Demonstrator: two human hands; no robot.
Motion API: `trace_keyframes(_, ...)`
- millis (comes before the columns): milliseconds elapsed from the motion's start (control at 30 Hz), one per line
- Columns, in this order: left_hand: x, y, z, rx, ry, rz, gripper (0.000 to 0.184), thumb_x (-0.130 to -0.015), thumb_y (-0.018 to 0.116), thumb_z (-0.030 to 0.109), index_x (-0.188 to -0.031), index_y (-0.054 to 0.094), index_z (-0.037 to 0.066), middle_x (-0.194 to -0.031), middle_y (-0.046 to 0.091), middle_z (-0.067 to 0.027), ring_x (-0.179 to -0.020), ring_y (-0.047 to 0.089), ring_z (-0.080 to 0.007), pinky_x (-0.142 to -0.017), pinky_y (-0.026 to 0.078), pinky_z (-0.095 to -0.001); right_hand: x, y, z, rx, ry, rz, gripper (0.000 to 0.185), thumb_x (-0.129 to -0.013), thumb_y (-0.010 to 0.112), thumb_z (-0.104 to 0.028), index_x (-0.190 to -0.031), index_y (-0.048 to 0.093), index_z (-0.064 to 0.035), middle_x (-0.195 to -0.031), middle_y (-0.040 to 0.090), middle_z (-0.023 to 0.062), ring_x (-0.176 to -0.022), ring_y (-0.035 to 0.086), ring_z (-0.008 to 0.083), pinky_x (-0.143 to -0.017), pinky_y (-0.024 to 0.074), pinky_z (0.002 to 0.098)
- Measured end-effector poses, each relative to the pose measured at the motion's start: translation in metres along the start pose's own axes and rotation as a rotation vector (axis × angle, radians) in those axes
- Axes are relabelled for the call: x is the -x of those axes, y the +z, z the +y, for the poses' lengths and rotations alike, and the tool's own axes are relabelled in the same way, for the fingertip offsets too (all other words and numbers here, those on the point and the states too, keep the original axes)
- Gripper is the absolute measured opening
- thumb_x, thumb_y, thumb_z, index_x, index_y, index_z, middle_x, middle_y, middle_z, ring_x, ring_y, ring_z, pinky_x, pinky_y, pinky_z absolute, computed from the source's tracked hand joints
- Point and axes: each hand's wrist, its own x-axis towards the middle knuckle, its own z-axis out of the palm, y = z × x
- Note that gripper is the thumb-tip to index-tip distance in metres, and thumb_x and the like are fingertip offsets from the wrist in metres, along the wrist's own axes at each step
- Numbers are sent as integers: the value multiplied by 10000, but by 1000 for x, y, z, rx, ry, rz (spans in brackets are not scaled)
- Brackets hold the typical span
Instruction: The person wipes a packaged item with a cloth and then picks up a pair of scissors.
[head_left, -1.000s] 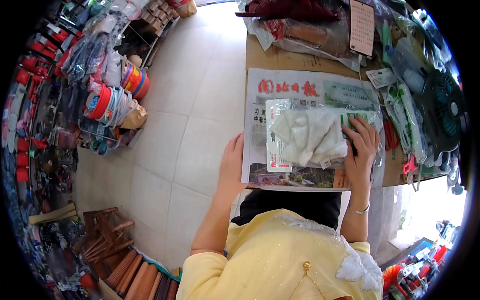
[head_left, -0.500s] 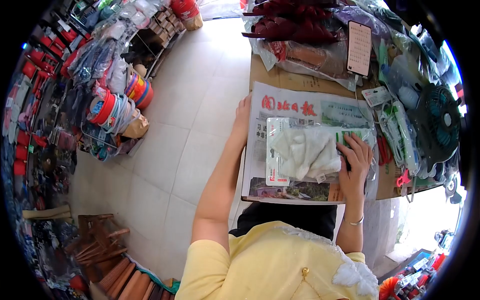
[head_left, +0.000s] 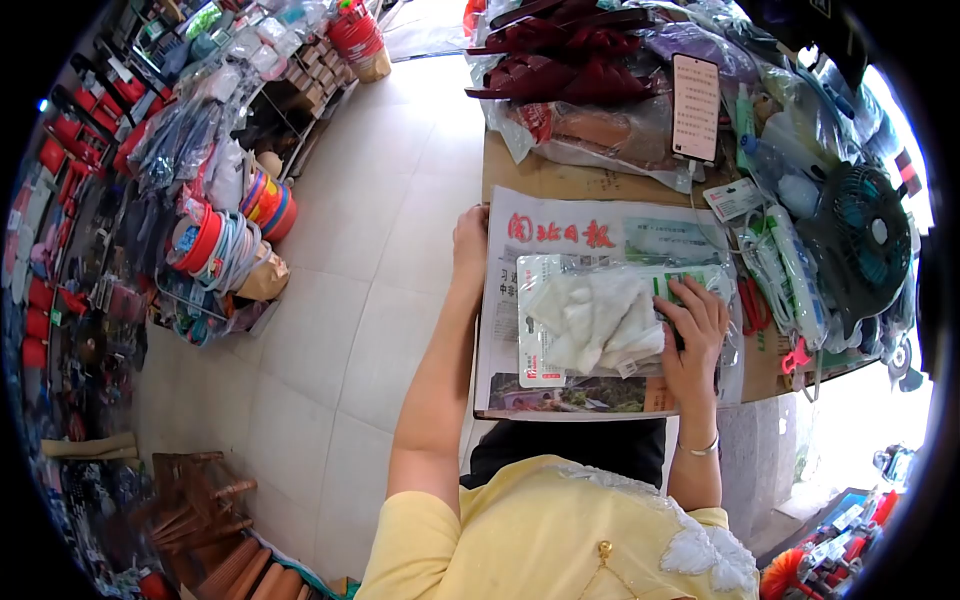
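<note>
A folded white cloth (head_left: 598,318) lies on flat clear plastic packaging with a white printed card (head_left: 540,335) at its left side. Under them is a newspaper (head_left: 500,290) with red headline characters, spread on the table. My right hand (head_left: 695,330) rests flat on the right end of the packaging, fingers spread over its green part beside the cloth. At the table's left edge, my left hand (head_left: 470,243) is closed around the border beside the newspaper; its fingertips are partly hidden.
A phone (head_left: 695,108) leans against plastic-wrapped goods (head_left: 600,130) at the back. To the right are a black fan (head_left: 865,245), a packaged white power strip (head_left: 795,265) and red-handled scissors (head_left: 752,305). Buckets (head_left: 205,240) and crowded shelves stand left, across the tiled floor (head_left: 340,300).
The whole view has shifted slightly, so the table appears lower and further left. My left hand's fingers look more curled at the edge. My right hand stays on the packaging.
</note>
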Motion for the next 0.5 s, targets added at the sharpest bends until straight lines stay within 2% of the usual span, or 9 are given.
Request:
trace_keyframes(67, -7, 6, -15, -60, 120, 143, 225, -909, 587, 171, -1077, 622, 26, -1213, 592, -184, -1124, 540, -379, -946, 455, -419, 0, 1, -1, 9, -1, 2, 234, -833, 653, -128, -1057, 713, -101, -1221, 642, 101, -1216, 546, 325, -1036, 351, 484)
trace_keyframes(100, -8, 3, -8, -54, 128, 139, 225, -909, 587, 171, -1077, 622, 26, -1213, 592, -184, -1124, 540, -379, -946, 455, -419, 0, 1, -2, 17, 3, 8, 234, -833, 653, -128, -1057, 713, -101, -1221, 642, 101, -1216, 546, 325, -1036, 351, 484)
trace_keyframes(167, -1, -7, 18, -199, 61, 128, 172, -909, 583, 187, -982, 638, 42, -1104, 637, -164, -1115, 551, -367, -875, 469, -415, -1, 1, -3, 38, 1, -1, 237, -829, 654, -126, -1057, 714, -107, -1220, 639, 99, -1219, 544, 322, -1039, 352, 485)
trace_keyframes(200, 2, -7, 25, -196, 58, 123, 181, -910, 578, 208, -1011, 618, 63, -983, 653, -159, -1039, 587, -363, -808, 468, -439, -1, 1, -4, 41, 0, -1, 246, -819, 660, -122, -1057, 716, -111, -1222, 636, 99, -1218, 545, 321, -1044, 351, 488)
trace_keyframes(233, 4, -7, 32, -189, 68, 119, 181, -910, 578, 208, -1011, 618, 63, -983, 653, -159, -1039, 587, -363, -808, 468, -439, -1, 2, -4, 51, 4, 6, 246, -819, 660, -122, -1057, 716, -111, -1222, 636, 99, -1218, 545, 321, -1044, 351, 488)
trace_keyframes(300, 7, -7, 41, -99, -121, 100, 221, -911, 582, 226, -1065, 595, 69, -917, 675, -171, -905, 633, -375, -766, 479, -467, -1, 3, -7, 47, 3, -8, 258, -808, 668, -121, -1061, 716, -111, -1228, 631, 99, -1221, 542, 319, -1045, 351, 492)
trace_keyframes(333, 7, -9, 42, -94, -114, 96, 221, -911, 582, 226, -1065, 595, 69, -917, 675, -171, -905, 633, -375, -766, 479, -467, -2, 3, -10, 41, 7, -14, 268, -793, 684, -123, -1059, 715, -113, -1234, 627, 99, -1227, 536, 316, -1045, 350, 494)
trace_keyframes(400, 8, -13, 41, -60, -80, 68, 243, -913, 591, 220, -1102, 571, 68, -891, 698, -177, -785, 659, -366, -710, 496, -458, -2, 6, -13, 45, 7, -14, 267, -789, 691, -126, -1055, 716, -115, -1235, 626, 99, -1231, 533, 315, -1046, 350, 492)
trace_keyframes(500, 6, -13, 32, 51, -49, 63, 222, -917, 592, 199, -1097, 574, 70, -874, 712, -176, -778, 684, -336, -686, 512, -419, -1, 12, -16, 53, 9, -8, 268, -779, 710, -135, -1047, 717, -127, -1234, 625, 97, -1237, 529, 307, -1048, 347, 487)
